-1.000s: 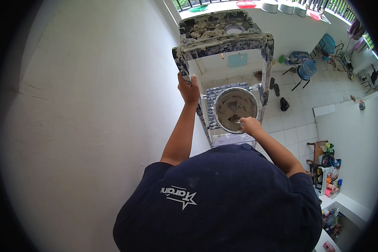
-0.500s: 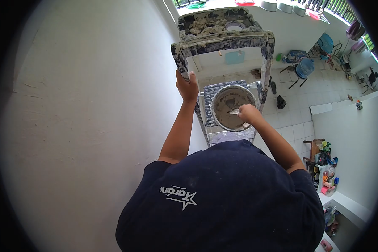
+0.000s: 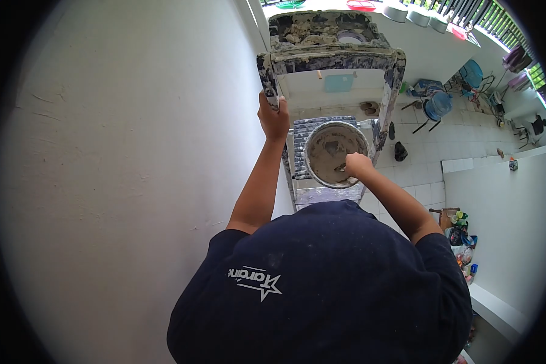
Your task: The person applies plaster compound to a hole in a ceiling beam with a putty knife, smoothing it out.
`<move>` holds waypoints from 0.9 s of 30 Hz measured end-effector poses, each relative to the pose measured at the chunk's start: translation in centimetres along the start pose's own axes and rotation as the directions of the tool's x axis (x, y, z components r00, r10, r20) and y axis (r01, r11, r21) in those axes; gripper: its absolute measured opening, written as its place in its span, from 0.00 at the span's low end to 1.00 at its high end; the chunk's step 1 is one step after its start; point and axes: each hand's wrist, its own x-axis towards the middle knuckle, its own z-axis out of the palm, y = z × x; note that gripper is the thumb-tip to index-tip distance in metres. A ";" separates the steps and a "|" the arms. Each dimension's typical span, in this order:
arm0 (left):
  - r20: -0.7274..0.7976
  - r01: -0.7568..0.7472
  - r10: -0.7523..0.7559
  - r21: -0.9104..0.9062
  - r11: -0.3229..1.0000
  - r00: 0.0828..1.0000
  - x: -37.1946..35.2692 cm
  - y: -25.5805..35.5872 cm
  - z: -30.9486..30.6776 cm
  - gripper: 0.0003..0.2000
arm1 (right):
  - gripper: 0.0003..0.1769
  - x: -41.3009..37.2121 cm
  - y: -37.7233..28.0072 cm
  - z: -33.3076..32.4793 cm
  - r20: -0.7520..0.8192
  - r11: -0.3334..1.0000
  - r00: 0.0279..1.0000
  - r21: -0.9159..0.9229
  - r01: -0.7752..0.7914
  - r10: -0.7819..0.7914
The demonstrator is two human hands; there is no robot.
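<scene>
My left hand (image 3: 275, 123) is wrapped round the left side rail of a plaster-smeared stepladder (image 3: 333, 60). Below the ladder's top, a round bucket (image 3: 308, 162) with grey-brown paste inside rests on a slatted step (image 3: 301, 148). Over the bucket's right side, my right hand (image 3: 358, 165) is closed on what looks like a putty knife (image 3: 341, 169). Only a little of this tool shows, low in the bucket near the paste; the fist covers its handle. A darker patch of paste lies toward the bucket's middle.
A bare white wall (image 3: 103, 151) runs close along my left. Far below is a tiled floor (image 3: 418, 145) with slippers (image 3: 370, 108), a black bag-like thing (image 3: 400, 151) and a blue water jug (image 3: 438, 106) on a stand. Several goods crowd a shelf at the lower right.
My right hand has turned slightly in the bucket, and less of the tool's pale blade shows. The view has shifted a little. My left hand keeps its hold on the rail.
</scene>
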 end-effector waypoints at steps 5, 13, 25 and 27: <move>0.008 0.012 -0.012 -0.011 1.000 1.000 -0.1 1.3 -0.3 0.16 | 0.16 -1.3 3.0 -4.8 0.166 0.994 0.985 0.101 0.038 -0.055; 0.005 -0.006 0.006 -0.033 0.999 1.000 -0.1 1.0 -0.2 0.17 | 0.14 -4.1 2.5 -6.0 0.427 0.962 0.896 0.170 -0.215 0.125; 0.000 -0.049 0.049 -0.012 0.999 0.999 0.0 0.4 -0.2 0.19 | 0.13 -4.8 4.8 -4.0 0.522 0.622 0.852 0.656 -0.428 0.035; 0.000 -0.043 0.043 -0.003 0.999 0.999 -0.1 0.5 -0.3 0.19 | 0.11 -5.3 5.4 -3.8 0.492 0.634 0.870 0.661 -0.401 0.037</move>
